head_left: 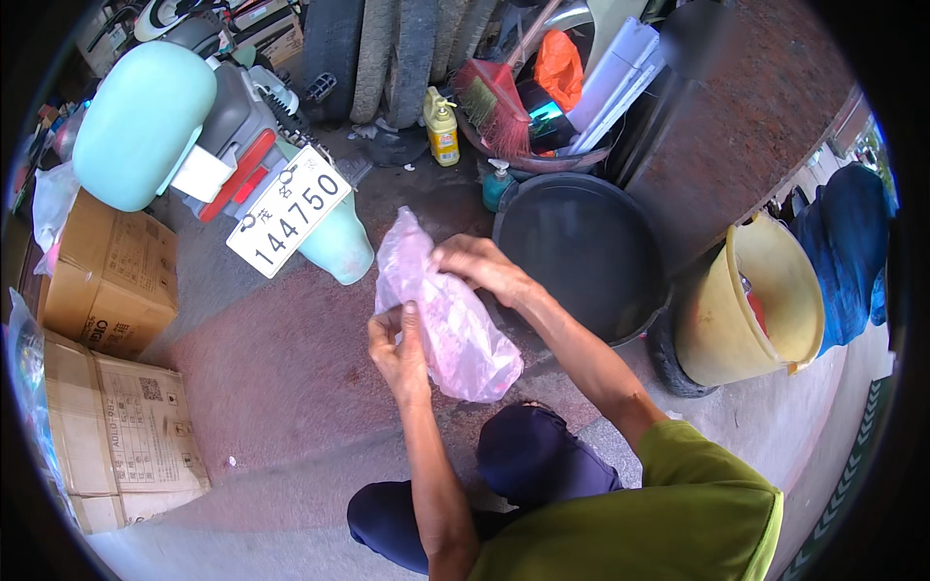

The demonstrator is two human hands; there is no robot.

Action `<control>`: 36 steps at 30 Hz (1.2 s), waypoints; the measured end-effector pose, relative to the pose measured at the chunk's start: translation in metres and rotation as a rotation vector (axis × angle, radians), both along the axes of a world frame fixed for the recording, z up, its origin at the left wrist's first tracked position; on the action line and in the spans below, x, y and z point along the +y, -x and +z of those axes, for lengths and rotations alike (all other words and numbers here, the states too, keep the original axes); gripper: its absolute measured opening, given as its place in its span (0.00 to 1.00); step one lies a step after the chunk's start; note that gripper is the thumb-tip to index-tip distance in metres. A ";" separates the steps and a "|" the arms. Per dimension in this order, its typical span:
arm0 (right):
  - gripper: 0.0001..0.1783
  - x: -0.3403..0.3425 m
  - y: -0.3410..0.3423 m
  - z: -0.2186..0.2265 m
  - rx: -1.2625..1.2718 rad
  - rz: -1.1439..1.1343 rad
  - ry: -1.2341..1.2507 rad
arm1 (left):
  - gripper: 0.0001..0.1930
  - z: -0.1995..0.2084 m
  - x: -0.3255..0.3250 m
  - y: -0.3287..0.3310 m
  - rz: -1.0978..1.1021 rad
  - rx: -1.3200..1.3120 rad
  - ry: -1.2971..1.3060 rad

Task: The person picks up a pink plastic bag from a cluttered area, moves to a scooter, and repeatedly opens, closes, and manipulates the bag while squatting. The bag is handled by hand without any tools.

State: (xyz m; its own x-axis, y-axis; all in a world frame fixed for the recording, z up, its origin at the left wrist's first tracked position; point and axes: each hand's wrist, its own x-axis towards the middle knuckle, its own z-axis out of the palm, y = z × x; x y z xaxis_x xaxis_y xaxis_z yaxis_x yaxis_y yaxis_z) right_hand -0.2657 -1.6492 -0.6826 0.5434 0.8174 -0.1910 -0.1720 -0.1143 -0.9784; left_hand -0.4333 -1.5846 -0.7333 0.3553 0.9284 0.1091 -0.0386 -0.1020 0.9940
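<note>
Pink plastic bag (450, 334), in the head view, is up above the floor (281, 397), left of the black basin (581, 257); the left hand (398, 351) pinches its left edge, the right hand (481, 264) grips its upper right side

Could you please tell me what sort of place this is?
Probably a vehicle repair shop: tyres stand at the back, a scooter is parked at left, and a black basin rests on the floor.

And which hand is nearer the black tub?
Right: the right hand is just left of the black tub in the picture; the left hand is farther left and lower.
</note>
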 end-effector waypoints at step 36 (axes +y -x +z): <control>0.13 0.012 0.098 -0.011 -0.914 0.172 -0.275 | 0.11 -0.047 0.021 -0.004 -0.159 -0.419 0.444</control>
State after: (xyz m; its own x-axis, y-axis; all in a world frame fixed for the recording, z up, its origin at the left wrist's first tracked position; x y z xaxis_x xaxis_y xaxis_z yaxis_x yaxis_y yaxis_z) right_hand -0.3641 -1.6372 -0.6937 0.2562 0.8528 0.4550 0.6656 0.1856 -0.7228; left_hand -0.4290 -1.5635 -0.7802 0.5033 0.8564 -0.1147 -0.4150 0.3560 0.8372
